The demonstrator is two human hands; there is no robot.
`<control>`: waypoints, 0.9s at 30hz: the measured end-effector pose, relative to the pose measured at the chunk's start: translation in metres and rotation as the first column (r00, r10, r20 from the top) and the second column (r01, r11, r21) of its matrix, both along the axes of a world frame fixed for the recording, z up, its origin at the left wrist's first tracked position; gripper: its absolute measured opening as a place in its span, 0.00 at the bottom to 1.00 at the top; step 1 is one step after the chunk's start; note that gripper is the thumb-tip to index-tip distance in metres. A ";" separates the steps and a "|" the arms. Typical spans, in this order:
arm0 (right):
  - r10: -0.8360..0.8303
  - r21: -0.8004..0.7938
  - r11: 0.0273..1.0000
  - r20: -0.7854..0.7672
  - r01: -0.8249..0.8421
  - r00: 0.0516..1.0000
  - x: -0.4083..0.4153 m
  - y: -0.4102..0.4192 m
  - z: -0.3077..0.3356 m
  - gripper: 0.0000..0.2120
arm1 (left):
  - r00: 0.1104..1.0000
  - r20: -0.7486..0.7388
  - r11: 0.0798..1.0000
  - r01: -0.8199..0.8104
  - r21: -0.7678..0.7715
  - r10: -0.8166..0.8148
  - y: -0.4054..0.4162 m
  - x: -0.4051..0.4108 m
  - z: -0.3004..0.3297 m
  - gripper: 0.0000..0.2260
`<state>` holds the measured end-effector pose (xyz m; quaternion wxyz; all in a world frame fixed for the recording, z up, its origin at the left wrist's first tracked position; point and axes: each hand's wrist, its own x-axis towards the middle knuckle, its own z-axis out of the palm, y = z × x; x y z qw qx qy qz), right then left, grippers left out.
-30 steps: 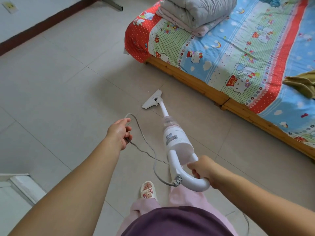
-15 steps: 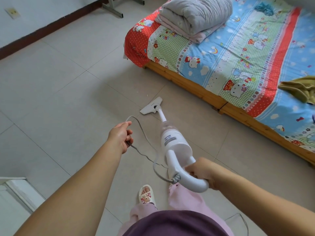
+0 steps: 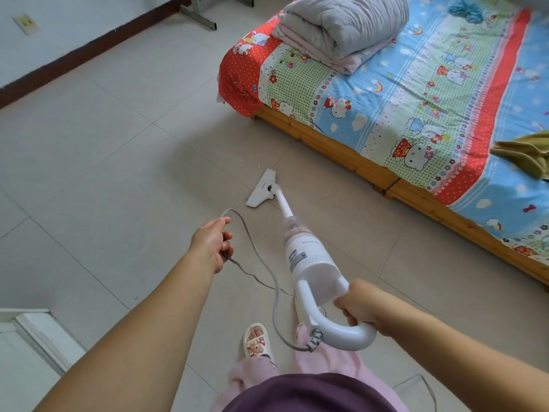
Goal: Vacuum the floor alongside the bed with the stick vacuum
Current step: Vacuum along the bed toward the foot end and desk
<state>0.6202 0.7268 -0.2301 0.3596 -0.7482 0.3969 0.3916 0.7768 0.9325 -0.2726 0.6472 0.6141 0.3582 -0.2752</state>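
The pale tiled floor [image 3: 104, 173] fills the left and middle of the frame, with lots of bare tiles to move over. One bed with a wooden frame and a bright cartoon sheet [image 3: 416, 93] takes up the upper right. Its wooden edge runs from the top middle down to the right side. A wide strip of floor lies between that edge and your vacuum. One folded grey and pink quilt [image 3: 341, 28] sits on the near corner of the bed, and one green cloth [image 3: 525, 153] lies at the right edge of the frame.

Your one white stick vacuum [image 3: 306, 257] is in the middle, tilted. Its flat white floor head [image 3: 263, 190] rests on the tiles, well apart from the bed. Your right hand [image 3: 361, 304] has its fingers curled tight round the curved handle. Your left hand [image 3: 212, 242] holds the grey cord [image 3: 267, 281], which loops out past your fingers. One foot in a white slipper [image 3: 256, 340] shows at the bottom.
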 end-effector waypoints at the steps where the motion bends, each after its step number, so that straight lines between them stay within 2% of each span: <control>1: -0.004 0.012 1.000 0.009 0.004 1.000 0.003 0.003 -0.002 0.13 | 1.000 0.001 1.000 0.002 0.000 -0.002 -0.002 0.000 0.000 0.13; 4: 0.001 0.031 1.000 0.014 -0.001 1.000 0.016 0.012 -0.006 0.13 | 1.000 0.003 1.000 -0.002 0.014 0.002 -0.008 0.001 0.002 0.12; 9: 0.133 -0.045 0.990 -0.044 -0.135 0.990 0.049 0.016 -0.019 0.12 | 1.000 0.002 1.000 0.004 0.016 -0.004 -0.014 0.004 0.001 0.11; 14: 0.238 -0.093 0.966 -0.039 -0.241 0.970 0.082 0.014 -0.029 0.02 | 1.000 -0.003 1.000 -0.007 0.029 0.007 -0.019 0.009 -0.004 0.12; 18: 0.300 -0.102 0.948 -0.016 -0.300 0.954 0.109 0.009 -0.031 0.11 | 0.999 -0.010 0.998 -0.036 0.043 0.036 -0.026 0.014 -0.005 0.11; 22: 0.501 -0.200 0.840 -0.072 -0.504 0.863 0.133 0.002 -0.029 0.15 | 0.998 -0.015 0.997 -0.061 0.051 0.062 -0.032 0.021 -0.007 0.11; 27: 0.641 -0.263 0.722 -0.094 -0.640 0.762 0.150 -0.014 -0.034 0.15 | 0.996 -0.018 0.994 -0.088 0.060 0.089 -0.042 0.031 -0.009 0.11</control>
